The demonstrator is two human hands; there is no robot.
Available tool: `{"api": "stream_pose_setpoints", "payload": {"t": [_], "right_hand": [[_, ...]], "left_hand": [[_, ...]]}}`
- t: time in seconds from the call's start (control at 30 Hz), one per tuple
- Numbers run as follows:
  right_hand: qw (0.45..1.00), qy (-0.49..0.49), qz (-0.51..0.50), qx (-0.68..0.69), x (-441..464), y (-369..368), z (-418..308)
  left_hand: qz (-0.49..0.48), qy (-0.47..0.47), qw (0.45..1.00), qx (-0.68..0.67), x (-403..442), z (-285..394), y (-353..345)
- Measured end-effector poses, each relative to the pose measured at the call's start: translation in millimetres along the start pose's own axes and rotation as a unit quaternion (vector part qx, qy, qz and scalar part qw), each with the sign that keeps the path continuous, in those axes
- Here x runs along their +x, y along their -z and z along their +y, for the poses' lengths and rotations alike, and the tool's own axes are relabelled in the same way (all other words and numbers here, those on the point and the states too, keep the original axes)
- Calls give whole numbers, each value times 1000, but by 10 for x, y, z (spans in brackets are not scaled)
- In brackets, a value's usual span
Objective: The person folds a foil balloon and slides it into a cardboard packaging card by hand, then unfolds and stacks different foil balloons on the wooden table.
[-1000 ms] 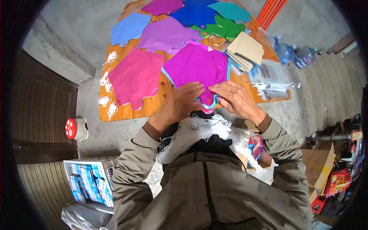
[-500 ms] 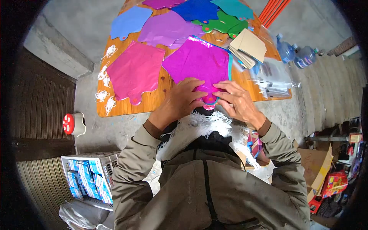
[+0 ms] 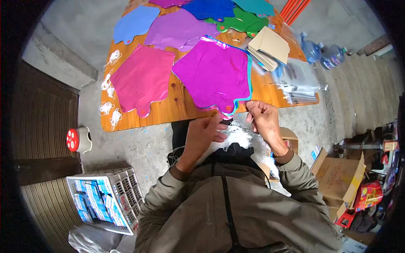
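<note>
A stack of flat, star-shaped foil pieces (image 3: pixel 215 74), like uninflated foil balloons, lies at the table's front with a magenta one on top. Its rounded tab with a red dot points towards me, and teal and shiny edges show beneath. My left hand (image 3: pixel 204 134) is just below the tab, fingers apart, fingertips close to its edge. Right of the tab, my right hand (image 3: pixel 265 121) has thumb and forefinger pressed together at the table edge; what they hold, if anything, is too small to make out. White string (image 3: pixel 237 135) hangs in a loose bunch over my lap.
On the wooden table (image 3: pixel 179 111) lie a pink foil star (image 3: pixel 141 80), other coloured ones, small white string bundles (image 3: pixel 106 108), cardboard pieces (image 3: pixel 270 46) and clear plastic bags (image 3: pixel 297 80). A white crate (image 3: pixel 133 189) and an open carton (image 3: pixel 337 177) stand on the floor.
Both hands have drawn back from the magenta tab, which now shows uncovered. My left hand moved down, my right hand moved outward to the right. The view has shifted slightly.
</note>
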State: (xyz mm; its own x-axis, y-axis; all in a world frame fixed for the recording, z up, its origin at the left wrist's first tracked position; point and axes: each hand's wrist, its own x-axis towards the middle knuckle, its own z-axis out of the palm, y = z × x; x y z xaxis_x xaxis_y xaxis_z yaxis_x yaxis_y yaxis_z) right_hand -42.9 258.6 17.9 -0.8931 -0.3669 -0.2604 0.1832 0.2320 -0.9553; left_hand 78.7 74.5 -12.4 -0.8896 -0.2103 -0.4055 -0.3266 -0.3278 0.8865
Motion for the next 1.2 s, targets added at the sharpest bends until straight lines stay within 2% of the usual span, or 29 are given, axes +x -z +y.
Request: {"api": "stream_pose_setpoints", "payload": {"t": [0.13,0.37,0.73,1.07,1.17,1.2], "right_hand": [[1000,-6,-7,-9,30,-80,-69],[995,-12,-17,-99,82,-233,-161],[996,-15,-51,-74,81,-268,-88],[994,-47,-67,-66,-37,-230,-155],[996,-9,-41,-85,-168,-171,-284],[993,-7,-77,-90,-250,-98,-402]], "left_hand": [[-27,69,994,-83,166,-37,-133],[-5,43,991,-128,136,-58,-264],[-22,28,983,-180,173,-186,-224],[7,42,988,-150,152,-116,-253],[11,46,989,-137,148,-135,-209],[1,46,992,-120,105,-105,-153]]}}
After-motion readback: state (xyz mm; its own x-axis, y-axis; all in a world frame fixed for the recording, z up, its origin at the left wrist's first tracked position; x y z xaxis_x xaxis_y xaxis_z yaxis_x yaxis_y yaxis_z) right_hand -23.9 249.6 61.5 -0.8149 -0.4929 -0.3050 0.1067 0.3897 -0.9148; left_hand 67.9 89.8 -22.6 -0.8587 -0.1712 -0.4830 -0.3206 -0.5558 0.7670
